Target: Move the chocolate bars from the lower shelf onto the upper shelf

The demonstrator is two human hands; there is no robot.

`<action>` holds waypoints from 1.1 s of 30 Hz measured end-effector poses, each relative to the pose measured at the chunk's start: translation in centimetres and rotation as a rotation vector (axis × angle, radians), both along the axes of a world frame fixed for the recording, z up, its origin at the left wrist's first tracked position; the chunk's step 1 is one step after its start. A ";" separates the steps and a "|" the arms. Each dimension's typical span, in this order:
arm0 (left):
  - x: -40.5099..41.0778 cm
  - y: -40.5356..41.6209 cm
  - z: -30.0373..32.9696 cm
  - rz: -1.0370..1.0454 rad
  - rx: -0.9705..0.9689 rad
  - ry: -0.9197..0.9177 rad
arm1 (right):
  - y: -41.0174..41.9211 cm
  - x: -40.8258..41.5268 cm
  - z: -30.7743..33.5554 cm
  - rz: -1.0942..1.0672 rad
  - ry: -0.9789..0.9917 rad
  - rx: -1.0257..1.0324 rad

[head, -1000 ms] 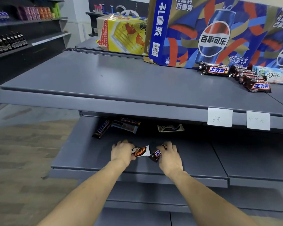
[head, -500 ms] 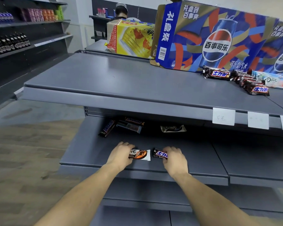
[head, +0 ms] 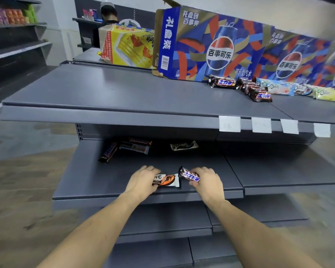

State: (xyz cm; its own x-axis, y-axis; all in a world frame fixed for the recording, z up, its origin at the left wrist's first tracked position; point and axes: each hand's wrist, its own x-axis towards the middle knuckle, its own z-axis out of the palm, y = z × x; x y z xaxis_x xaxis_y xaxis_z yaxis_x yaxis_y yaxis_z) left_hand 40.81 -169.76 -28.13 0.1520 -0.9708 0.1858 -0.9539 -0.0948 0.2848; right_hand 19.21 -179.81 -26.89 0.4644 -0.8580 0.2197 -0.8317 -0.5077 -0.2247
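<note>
Curling our left hand (head: pixel 142 180) around a white Dove bar (head: pixel 167 180), we grip it by its left end, thumb under and fingers over the wrapper. Our right hand (head: pixel 206 180) pinches a dark Snickers bar (head: pixel 190 176) by its right end, the bar tilted, with its free end toward ten o'clock. Both bars sit just above the front of the lower shelf (head: pixel 104 182), nearly touching each other. At twelve o'clock, deeper on that shelf, lie three more dark bars (head: pixel 128 147) and another Dove bar (head: pixel 184 145). On the upper shelf (head: pixel 114 93), toward two o'clock, a row of bars (head: pixel 259 89) lies before the Pepsi cartons (head: pixel 220 51).
</note>
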 end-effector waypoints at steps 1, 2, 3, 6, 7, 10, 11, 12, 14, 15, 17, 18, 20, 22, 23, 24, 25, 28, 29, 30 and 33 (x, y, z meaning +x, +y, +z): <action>-0.6 -0.1 0.3 -0.012 -0.001 -0.009 | 0.1 -0.6 0.3 -0.001 0.002 -0.004; -1.1 -0.2 0.6 -0.022 -0.002 -0.020 | 0.1 -1.3 0.5 -0.001 0.008 -0.010; -1.8 -0.3 0.9 -0.031 -0.004 -0.035 | 0.2 -2.0 0.8 -0.003 0.011 -0.018; -3.9 -0.6 2.0 -0.065 -0.002 -0.077 | 0.3 -4.2 1.7 -0.010 -0.005 -0.035; -4.6 -0.7 2.4 -0.071 -0.003 -0.095 | 0.3 -5.0 2.1 -0.014 -0.011 -0.039; -7.4 -1.0 3.9 -0.060 -0.001 -0.122 | 0.5 -7.7 3.5 -0.017 -0.014 -0.052; -8.4 -1.0 4.5 -0.052 0.000 -0.132 | 0.6 -8.7 4.1 -0.014 -0.009 -0.061; -9.4 -1.0 5.0 -0.043 -0.001 -0.139 | 0.7 -9.6 4.7 -0.008 -0.008 -0.068; -11.6 -0.9 6.1 -0.025 -0.010 -0.151 | 0.8 -11.5 5.9 0.009 -0.014 -0.089; -12.6 -0.8 6.6 -0.018 -0.015 -0.165 | 0.9 -12.4 6.4 0.020 -0.018 -0.101; -14.3 -0.4 7.6 -0.002 -0.033 -0.195 | 1.1 -14.2 7.5 0.040 -0.039 -0.124; -15.2 -0.2 8.1 0.005 -0.044 -0.209 | 1.2 -15.1 8.1 0.058 -0.047 -0.130; -16.6 0.4 9.3 0.017 -0.063 -0.239 | 1.3 -16.5 9.3 0.104 -0.048 -0.129; -17.8 0.9 10.8 0.019 -0.092 -0.284 | 1.5 -17.4 11.0 0.160 -0.040 -0.157; -18.3 1.1 11.7 0.019 -0.110 -0.314 | 1.5 -17.7 12.0 0.189 -0.039 -0.195; -18.7 1.2 12.7 0.022 -0.131 -0.350 | 1.5 -17.9 13.1 0.218 -0.047 -0.238; -19.0 1.3 13.7 0.028 -0.154 -0.385 | 1.5 -18.1 14.1 0.243 -0.066 -0.282; -19.6 1.6 17.5 0.052 -0.234 -0.429 | 0.8 -18.8 17.1 0.281 -0.137 -0.407; -19.8 1.6 18.8 0.057 -0.260 -0.439 | 0.4 -19.1 18.0 0.281 -0.145 -0.446; -19.9 1.7 19.9 0.063 -0.280 -0.453 | 0.1 -19.4 18.9 0.276 -0.148 -0.480; -20.0 1.9 22.6 0.092 -0.304 -0.472 | -0.6 -20.2 21.0 0.250 -0.178 -0.502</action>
State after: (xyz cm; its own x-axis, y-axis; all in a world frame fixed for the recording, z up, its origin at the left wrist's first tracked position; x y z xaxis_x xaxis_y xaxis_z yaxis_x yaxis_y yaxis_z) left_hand 20.77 -167.85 -5.54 0.0661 -0.8497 0.5232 -0.9761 -0.1639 -0.1429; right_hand -0.98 -180.46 -5.86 0.5575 -0.4982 0.6640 -0.6448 -0.7637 -0.0316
